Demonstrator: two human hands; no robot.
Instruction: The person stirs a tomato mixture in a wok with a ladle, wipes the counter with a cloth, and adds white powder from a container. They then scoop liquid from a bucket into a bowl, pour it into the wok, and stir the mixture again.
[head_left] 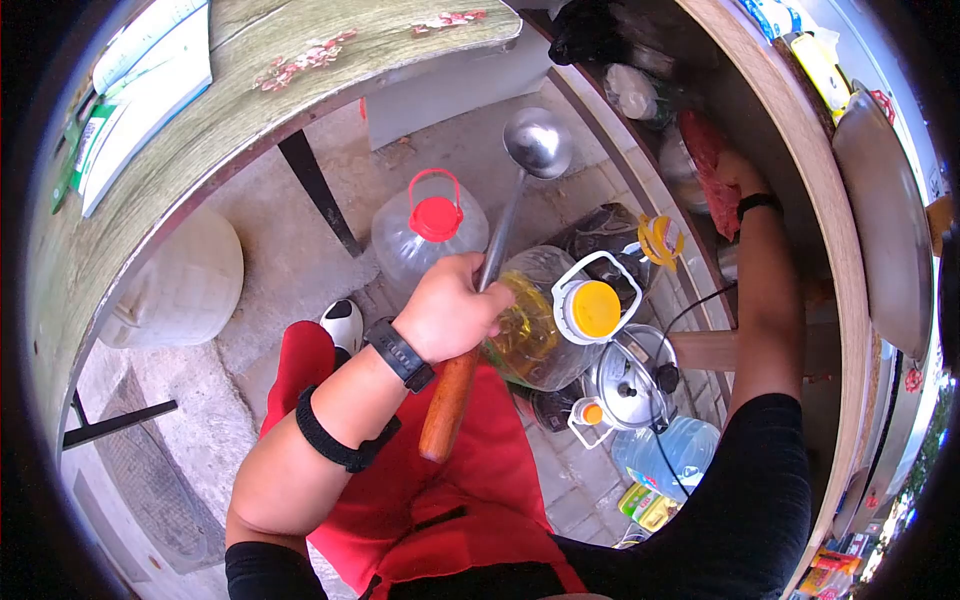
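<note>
My left hand (455, 305) is closed around a ladle (507, 220), gripping it where the metal shaft meets the wooden handle. The ladle's round steel bowl points up and away, and its wooden end hangs toward my lap. On the right, my right hand (737, 172) reaches into a dark shelf space under the counter. It appears closed on a red plastic bag (708, 165); its fingertips are partly hidden. Beside that bag sits a shiny metal bowl (676, 168). Below my left hand stands a large oil jug (540, 340) with a yellow cap and white handle.
A clear jug (405, 240) with a red cap stands on the floor. Near the right shelf are a metal pot lid (632, 385), a blue-tinted water bottle (670, 455) and a black cable (662, 440). A wooden table (330, 75) curves across the upper left, above a white bucket (190, 275).
</note>
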